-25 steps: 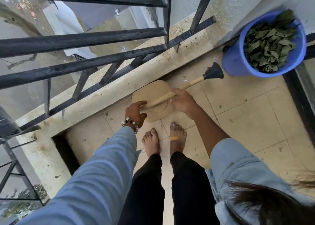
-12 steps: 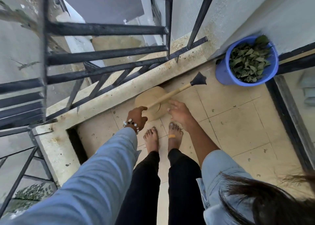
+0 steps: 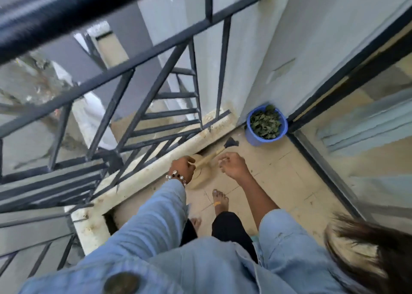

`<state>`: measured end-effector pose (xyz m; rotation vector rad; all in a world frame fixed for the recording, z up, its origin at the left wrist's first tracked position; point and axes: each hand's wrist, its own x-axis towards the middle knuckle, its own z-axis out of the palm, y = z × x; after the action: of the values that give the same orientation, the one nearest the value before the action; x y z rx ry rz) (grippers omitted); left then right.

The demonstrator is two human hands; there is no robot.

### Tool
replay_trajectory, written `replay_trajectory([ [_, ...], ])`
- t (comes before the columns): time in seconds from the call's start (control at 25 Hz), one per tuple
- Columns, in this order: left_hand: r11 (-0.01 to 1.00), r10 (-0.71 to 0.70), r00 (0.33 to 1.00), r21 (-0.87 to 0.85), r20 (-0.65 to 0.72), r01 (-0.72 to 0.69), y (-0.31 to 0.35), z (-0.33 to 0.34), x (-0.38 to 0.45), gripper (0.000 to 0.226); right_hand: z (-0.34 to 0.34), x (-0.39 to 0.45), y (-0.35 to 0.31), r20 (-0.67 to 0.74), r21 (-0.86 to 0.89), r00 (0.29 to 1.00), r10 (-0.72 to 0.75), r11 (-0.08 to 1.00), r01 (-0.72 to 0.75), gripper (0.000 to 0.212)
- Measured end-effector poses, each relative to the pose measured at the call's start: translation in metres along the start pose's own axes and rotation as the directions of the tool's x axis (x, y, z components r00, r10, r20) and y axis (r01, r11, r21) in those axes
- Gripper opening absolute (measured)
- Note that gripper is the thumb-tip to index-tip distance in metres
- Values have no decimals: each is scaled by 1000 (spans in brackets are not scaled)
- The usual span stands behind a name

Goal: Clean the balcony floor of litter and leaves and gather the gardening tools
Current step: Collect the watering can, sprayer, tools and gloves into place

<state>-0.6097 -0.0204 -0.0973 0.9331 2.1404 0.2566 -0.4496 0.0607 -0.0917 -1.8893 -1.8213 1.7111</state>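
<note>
A tan watering can (image 3: 201, 175) with a long spout and a black rose head (image 3: 230, 142) is at the foot of the balcony ledge. My left hand (image 3: 183, 167), with a bead bracelet at the wrist, grips the can where the spout joins the body. My right hand (image 3: 234, 166) hovers just right of the spout with loosely spread fingers and holds nothing. A blue bucket (image 3: 254, 139) full of green leaves stands in the far corner against the wall, beyond the rose head.
A dark metal railing (image 3: 138, 106) on a stained concrete ledge (image 3: 156, 166) borders the left side. A black-framed glass sliding door (image 3: 334, 173) runs along the right. My bare feet stand on beige tiles (image 3: 274, 178) with a few small specks of debris.
My right hand has let go of the spout and drawn away to the right. My left hand has closed on the can. The view has risen and pulled back.
</note>
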Motion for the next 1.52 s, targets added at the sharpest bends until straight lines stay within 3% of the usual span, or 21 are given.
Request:
replay_trajectory([
  [0.2,929,278,958,235,73,-287,31,-9,-31,31,-12,-71,17,-258,-70,964,-61,997,44,25],
  [0.28,838,407,898,323,166,-440,45,-5,-48,32,-9,-101,38,-359,5,933,21,1000,-20,25],
  [0.48,658,539,759,380,366,-651,77,27,-87,36,-6,-177,97,-547,201,817,184,976,-85,20],
  [0.56,490,585,626,390,516,-779,93,64,-128,36,-2,-236,140,-624,350,706,334,928,-130,17],
  [0.72,269,600,403,299,691,-915,112,133,-215,32,28,-331,220,-669,600,465,580,790,-123,14],
  [0.88,164,541,290,239,789,-957,102,200,-297,31,68,-412,285,-601,757,308,738,649,-76,14],
  [0.96,151,502,249,199,828,-968,88,236,-345,30,90,-459,322,-558,794,266,786,599,-105,17],
  [1.08,161,428,222,168,876,-973,58,287,-409,28,119,-525,376,-519,820,216,827,553,-147,17],
  [1.28,144,335,233,195,913,-970,16,347,-471,29,143,-599,449,-452,868,211,867,482,-122,15],
  [1.4,148,295,278,244,914,-958,5,370,-481,29,146,-613,482,-362,908,266,893,403,-117,16],
  [1.52,148,267,316,286,910,-947,2,388,-474,29,146,-607,502,-307,928,321,896,356,-106,31],
])
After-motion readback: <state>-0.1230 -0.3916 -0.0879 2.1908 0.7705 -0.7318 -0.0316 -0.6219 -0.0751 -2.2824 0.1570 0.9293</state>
